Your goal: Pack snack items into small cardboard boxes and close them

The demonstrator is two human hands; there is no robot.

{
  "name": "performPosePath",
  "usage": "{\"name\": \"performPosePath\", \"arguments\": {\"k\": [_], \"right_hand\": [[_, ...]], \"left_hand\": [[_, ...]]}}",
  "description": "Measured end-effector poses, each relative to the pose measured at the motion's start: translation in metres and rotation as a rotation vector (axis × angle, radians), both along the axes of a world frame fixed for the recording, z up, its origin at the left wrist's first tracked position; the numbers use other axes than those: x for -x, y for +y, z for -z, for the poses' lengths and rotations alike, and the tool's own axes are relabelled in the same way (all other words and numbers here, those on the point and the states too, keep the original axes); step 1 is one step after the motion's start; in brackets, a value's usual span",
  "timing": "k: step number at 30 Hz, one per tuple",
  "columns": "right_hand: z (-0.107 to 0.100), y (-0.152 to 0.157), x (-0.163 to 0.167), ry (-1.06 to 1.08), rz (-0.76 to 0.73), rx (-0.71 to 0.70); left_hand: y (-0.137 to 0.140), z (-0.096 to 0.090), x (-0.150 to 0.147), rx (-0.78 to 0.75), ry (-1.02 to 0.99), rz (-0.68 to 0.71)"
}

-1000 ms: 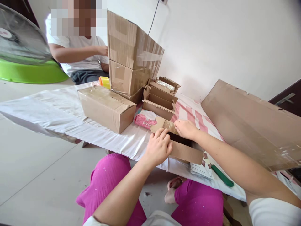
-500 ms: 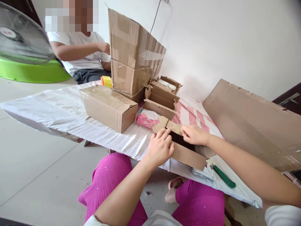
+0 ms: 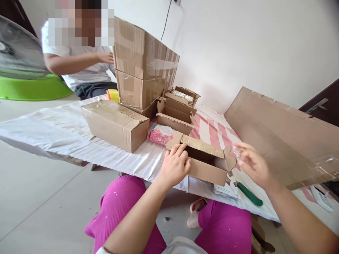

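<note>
An open cardboard box (image 3: 206,170) sits at the near edge of the table, with its end flaps standing out. My left hand (image 3: 175,165) grips the left end of this box, fingertips over the rim and thumb against the near wall. To the right of the box, clear of it, my right hand (image 3: 253,165) is raised with bent fingers. Between its fingertips is a small see-through scrap (image 3: 237,153) that looks like clear tape. Behind my left hand lies a pink-and-white soft pack (image 3: 159,135). A green-handled cutter (image 3: 249,194) rests just right of the box.
A closed carton (image 3: 113,125) stands at left, and tall stacked cartons (image 3: 131,53) rise behind. Another open box (image 3: 176,121) is farther back. A large cardboard sheet (image 3: 280,137) leans at right. Across the table sits a person (image 3: 79,67) beside a fan (image 3: 21,53). Papers (image 3: 225,190) lie by the cutter.
My right hand has left the back rim of the box and moved right, now with the see-through scrap in its fingers. My left hand stays on the box. The view has shifted slightly.
</note>
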State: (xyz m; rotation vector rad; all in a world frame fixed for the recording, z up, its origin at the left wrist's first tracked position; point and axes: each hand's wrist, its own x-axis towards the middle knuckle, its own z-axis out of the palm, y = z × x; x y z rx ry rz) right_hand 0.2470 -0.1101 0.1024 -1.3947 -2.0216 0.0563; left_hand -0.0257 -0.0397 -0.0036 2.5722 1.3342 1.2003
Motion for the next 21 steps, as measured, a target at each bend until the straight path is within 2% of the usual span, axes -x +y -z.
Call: {"name": "performPosePath", "arguments": {"k": [2, 7, 9, 11, 16, 21], "right_hand": [[0.022, -0.022, -0.014, 0.190, 0.107, -0.040], [0.092, -0.063, -0.038, 0.730, 0.400, -0.141], [0.116, -0.072, -0.041, 0.848, 0.486, -0.111], [0.137, -0.076, -0.043, 0.861, 0.563, -0.061], [0.178, -0.072, -0.053, 0.898, 0.593, 0.038], [0.199, -0.066, -0.063, 0.941, 0.631, 0.147]], "left_hand": [[0.000, 0.000, 0.000, 0.003, -0.013, 0.014], [-0.004, -0.003, 0.004, 0.006, -0.095, 0.117], [-0.006, -0.004, 0.005, 0.010, -0.099, 0.155], [-0.008, -0.004, 0.007, 0.004, -0.087, 0.147], [-0.012, -0.007, 0.027, -0.122, -0.134, -0.031], [-0.007, -0.010, 0.077, -0.216, -0.133, -0.274]]}}
